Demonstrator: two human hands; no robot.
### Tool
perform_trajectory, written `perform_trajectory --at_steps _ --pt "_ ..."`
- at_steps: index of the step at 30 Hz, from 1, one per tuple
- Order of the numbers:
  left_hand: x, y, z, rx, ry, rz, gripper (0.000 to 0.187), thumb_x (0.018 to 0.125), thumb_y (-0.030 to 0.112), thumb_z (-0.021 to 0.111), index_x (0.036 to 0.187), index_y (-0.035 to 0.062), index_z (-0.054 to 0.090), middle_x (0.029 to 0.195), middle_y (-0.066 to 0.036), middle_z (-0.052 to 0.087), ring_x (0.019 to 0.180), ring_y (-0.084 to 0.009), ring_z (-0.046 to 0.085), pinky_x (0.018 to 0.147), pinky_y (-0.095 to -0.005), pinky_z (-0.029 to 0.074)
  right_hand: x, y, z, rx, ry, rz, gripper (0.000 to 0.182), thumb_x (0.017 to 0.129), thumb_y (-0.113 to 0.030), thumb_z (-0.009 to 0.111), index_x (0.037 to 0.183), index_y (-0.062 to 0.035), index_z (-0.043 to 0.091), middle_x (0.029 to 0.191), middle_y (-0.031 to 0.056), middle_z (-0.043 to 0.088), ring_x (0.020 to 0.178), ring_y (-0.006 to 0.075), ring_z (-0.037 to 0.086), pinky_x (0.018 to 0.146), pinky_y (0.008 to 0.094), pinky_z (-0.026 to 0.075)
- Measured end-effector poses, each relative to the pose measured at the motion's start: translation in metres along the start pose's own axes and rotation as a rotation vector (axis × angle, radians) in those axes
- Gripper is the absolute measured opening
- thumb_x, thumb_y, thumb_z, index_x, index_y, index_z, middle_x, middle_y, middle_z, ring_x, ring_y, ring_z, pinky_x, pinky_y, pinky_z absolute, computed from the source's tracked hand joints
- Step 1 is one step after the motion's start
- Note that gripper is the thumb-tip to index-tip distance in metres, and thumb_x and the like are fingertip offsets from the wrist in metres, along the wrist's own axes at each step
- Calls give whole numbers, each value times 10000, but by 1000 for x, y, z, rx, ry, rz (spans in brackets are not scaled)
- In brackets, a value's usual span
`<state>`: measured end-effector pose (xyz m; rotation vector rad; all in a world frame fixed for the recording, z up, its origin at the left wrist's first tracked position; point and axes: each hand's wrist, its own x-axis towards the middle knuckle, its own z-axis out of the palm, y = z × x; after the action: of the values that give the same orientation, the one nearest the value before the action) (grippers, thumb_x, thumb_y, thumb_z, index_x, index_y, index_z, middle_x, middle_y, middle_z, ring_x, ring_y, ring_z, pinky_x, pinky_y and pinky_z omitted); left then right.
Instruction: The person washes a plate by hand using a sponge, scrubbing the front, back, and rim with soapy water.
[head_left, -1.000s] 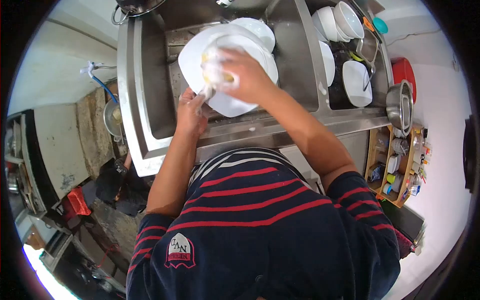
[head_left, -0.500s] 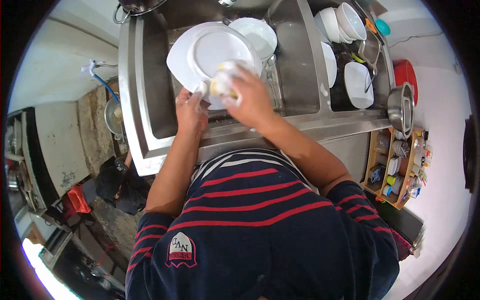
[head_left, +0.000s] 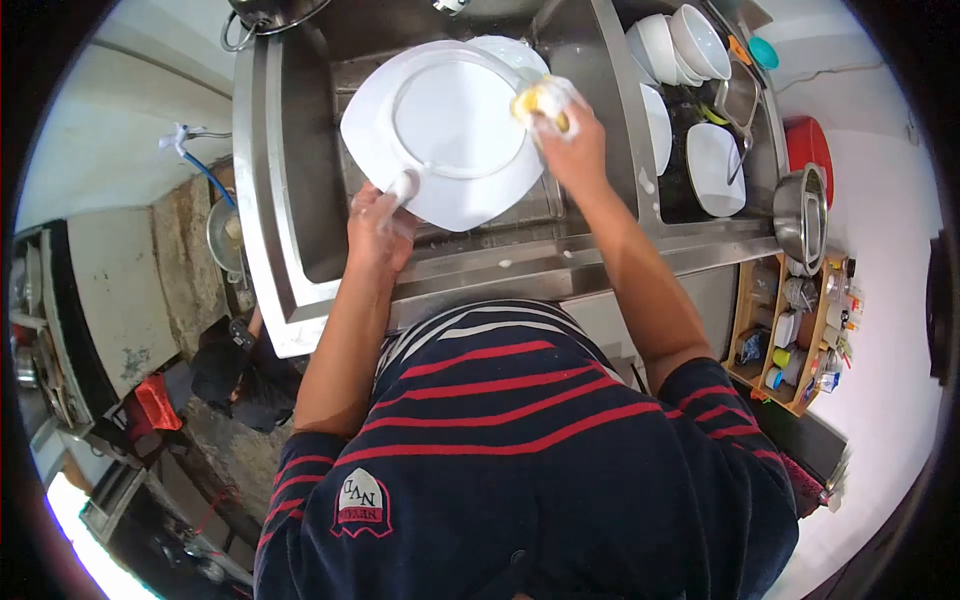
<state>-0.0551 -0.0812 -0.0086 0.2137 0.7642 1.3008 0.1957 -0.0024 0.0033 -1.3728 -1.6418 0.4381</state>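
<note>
A large white plate (head_left: pixel 460 120) is held over the left sink basin, its underside with the raised ring facing up. My left hand (head_left: pixel 380 225) grips its lower left edge, with suds at the thumb. At the plate's upper right edge, my right hand (head_left: pixel 572 135) is closed on a yellow sponge (head_left: pixel 545 103) covered in foam. Behind the plate, partly hidden, a white bowl (head_left: pixel 512 50) sits in the basin.
White bowls (head_left: pixel 690 45) and a square white dish (head_left: pixel 716 170) stand in the right basin. A metal pot (head_left: pixel 275 14) is at the upper left, and steel bowls (head_left: pixel 802 220) at the right edge. Another person (head_left: pixel 245 370) is low on the left.
My right hand has moved right with the sponge, from the plate's lower middle to its upper right edge. The plate has shifted slightly right and covers more of the bowl and the cutlery.
</note>
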Motion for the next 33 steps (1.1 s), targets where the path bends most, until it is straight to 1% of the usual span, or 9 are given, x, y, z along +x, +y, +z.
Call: perform_trajectory --at_steps 8,16,21,23,24,26,27,31,33 --pt "-10 -8 12 367 -172 85 229 802 11 615 1031 15 627 938 -63 665 789 -135 633 711 -278 514 53 -7 32 -99 -24 131 283 722 -210 664 954 -48 648 977 172 626 893 363 582 785 413 473" --pt "-8 -13 4 592 -180 104 206 784 -17 605 984 4 652 845 -16 660 716 -68 577 628 -233 459 44 -62 72 -124 -43 -318 325 663 -227 683 937 -57 640 1082 124 579 947 362 550 845 433 436" --pt "-5 -16 -4 575 -173 105 209 773 27 612 977 0 650 814 -9 656 700 -82 579 623 -239 459 10 -114 62 -38 -388 -642 342 589 -343 690 849 -123 652 1051 77 582 896 314 570 775 435 435" --pt "-2 -24 -17 1019 -78 753 222 763 68 623 973 0 644 806 -16 653 726 -108 590 661 -244 463 5 -124 58 -17 -464 -811 359 573 -364 691 853 -142 654 1060 61 582 855 300 579 778 427 428" --pt "-1 -27 -23 1019 -80 752 222 763 68 623 973 0 644 806 -16 653 726 -108 590 661 -244 463 6 -126 57 15 -484 -870 356 577 -360 688 855 -141 654 1059 60 581 843 299 580 778 425 427" --pt "2 -31 -34 743 -14 354 270 752 107 643 998 -3 632 836 -35 653 787 -128 601 715 -246 463 15 -115 56 -25 -418 -793 347 585 -350 683 860 -142 655 1064 63 581 856 300 578 781 428 427" --pt "0 -15 -23 636 -211 88 279 769 65 636 1041 2 626 897 -44 659 836 -119 602 754 -248 461 23 -107 57 -61 -353 -719 338 592 -340 679 865 -142 656 1069 66 581 868 300 576 783 431 427" --pt "-11 -9 12 364 -183 84 278 796 -49 586 1065 7 629 933 -36 663 830 -114 607 750 -257 468 63 -65 51 -2 -29 -493 353 664 -253 682 970 -82 651 1019 135 615 953 328 575 846 419 448" --pt "-11 -6 12 344 -169 69 272 794 -47 589 1059 3 629 945 -44 662 840 -122 610 755 -260 473 68 -27 44 77 -93 -138 366 684 -200 680 1009 -39 635 1000 161 631 925 348 591 825 389 474"
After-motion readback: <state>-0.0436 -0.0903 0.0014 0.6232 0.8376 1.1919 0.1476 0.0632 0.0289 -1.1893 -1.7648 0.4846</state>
